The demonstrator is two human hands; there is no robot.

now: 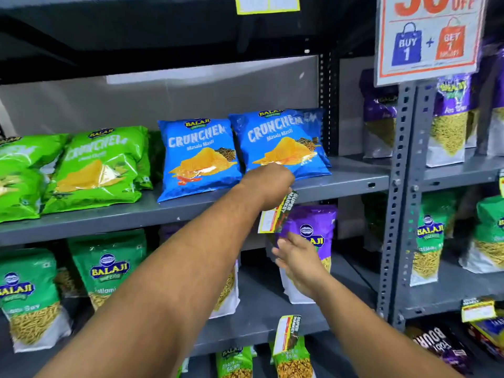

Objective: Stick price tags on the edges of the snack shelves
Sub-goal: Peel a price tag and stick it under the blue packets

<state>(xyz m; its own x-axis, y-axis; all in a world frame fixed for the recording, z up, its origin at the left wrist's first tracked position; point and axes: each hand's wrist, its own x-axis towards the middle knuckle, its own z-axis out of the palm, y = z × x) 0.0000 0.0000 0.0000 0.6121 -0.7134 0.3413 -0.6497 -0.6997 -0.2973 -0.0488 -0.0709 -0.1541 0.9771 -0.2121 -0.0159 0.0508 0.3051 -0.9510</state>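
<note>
Reaching in from the bottom of the view, two bare forearms extend toward a grey metal shelf [341, 184]. The right hand [297, 257] is nearest, below the shelf edge, its fingers spread loosely with the tips touching the lower end of a price tag [275, 216]. That tag, a strip with a yellow-bordered white panel and a dark green end, hangs tilted against the front lip of the shelf, between the two hands. Just above it, the left hand [268, 186] is curled over the shelf edge, pressing or pinching the tag's top; whether its fingers fully close on the tag cannot be told, since the back of the hand hides them. Behind the right hand stands a purple snack bag [316, 227] on the lower level. On the shelf past the left hand lean two blue chip bags [201, 156], with green chip bags [95, 165] to their left. Farther up, a promotional sign [428, 36] hangs at the upper right.
</note>
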